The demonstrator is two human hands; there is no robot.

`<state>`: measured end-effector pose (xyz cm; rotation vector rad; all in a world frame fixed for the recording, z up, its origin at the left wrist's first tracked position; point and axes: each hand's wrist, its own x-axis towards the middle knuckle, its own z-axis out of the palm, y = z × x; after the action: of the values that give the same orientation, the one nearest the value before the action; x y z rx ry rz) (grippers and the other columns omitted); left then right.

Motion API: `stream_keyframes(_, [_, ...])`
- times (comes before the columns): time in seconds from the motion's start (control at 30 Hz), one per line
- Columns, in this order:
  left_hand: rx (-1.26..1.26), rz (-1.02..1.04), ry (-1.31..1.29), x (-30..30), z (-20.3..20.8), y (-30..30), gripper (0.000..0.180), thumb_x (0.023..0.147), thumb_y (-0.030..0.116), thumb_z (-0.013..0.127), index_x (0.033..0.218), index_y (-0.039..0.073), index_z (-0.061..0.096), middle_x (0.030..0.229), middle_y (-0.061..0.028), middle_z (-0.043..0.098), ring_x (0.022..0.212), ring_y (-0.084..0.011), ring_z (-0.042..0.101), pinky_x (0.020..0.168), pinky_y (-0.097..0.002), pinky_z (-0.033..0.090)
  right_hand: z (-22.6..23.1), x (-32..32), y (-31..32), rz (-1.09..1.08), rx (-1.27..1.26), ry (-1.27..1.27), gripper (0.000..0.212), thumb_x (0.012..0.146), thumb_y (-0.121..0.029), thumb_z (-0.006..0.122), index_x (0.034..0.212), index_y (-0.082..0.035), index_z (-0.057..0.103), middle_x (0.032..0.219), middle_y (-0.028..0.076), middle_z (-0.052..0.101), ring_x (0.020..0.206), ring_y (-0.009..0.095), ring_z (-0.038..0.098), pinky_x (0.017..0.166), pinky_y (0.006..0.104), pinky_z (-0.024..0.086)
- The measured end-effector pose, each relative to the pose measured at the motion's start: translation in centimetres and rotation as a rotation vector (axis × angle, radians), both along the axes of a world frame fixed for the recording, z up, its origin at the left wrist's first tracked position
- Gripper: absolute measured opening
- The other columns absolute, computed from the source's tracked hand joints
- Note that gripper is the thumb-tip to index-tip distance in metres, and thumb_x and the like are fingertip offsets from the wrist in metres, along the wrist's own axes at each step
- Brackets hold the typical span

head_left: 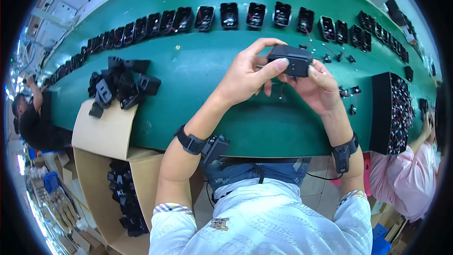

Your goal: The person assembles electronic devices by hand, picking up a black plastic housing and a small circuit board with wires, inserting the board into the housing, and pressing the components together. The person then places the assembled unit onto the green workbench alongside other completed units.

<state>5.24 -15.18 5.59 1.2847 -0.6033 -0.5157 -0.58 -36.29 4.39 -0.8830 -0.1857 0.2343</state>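
Note:
Above the green table, a black plastic housing (296,56) with small holes in its face is held between both my hands. My left hand (252,71) grips its left end, the thumb pressed on the front. At the right end my right hand (323,82) closes on it with thumb and fingers, palm partly turned up. A thin wire with a small white connector (281,92) dangles below the housing. Just beyond my right hand lie small black parts with red wires (339,57), and more such parts (349,91) are to its right.
A long curved row of open black housings (229,15) lines the table (198,75). Black housings are piled (120,85) at left, above a cardboard box (101,198) of black parts. A black bin (382,113) of wired parts stands right. People sit at far left (35,118) and right (406,174).

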Motion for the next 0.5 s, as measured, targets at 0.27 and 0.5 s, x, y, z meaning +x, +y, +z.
stream_keyframes(0.27, [0.230, 0.229, -0.074, 0.3, -2.0, 0.0, 0.035, 0.103, 0.019, 0.062, 0.132, 0.002, 0.053, 0.080, -0.0072, 0.071, 0.059, -0.0076, 0.061, 0.052, -0.0239, 0.046, 9.1, 2.2, -11.0, -0.418, -1.471, -0.686, 0.027, 0.073, -0.014, 0.085, 0.093, -0.003, 0.071, 0.141, 0.015, 0.061, 0.129, 0.031, 0.059, 0.111, 0.0411, 0.043])
stream_keyframes(0.5, [0.356, 0.254, -0.203, 0.6, -2.5, -0.9, 0.028, 0.098, 0.010, 0.062, 0.124, 0.000, 0.057, 0.073, -0.0078, 0.070, 0.055, -0.0086, 0.062, 0.051, -0.0246, 0.047, 10.4, 4.9, -30.2, -0.454, -2.295, -0.361, 0.020, 0.067, -0.008, 0.082, 0.084, -0.005, 0.072, 0.144, 0.010, 0.059, 0.118, 0.033, 0.063, 0.102, 0.0440, 0.049])
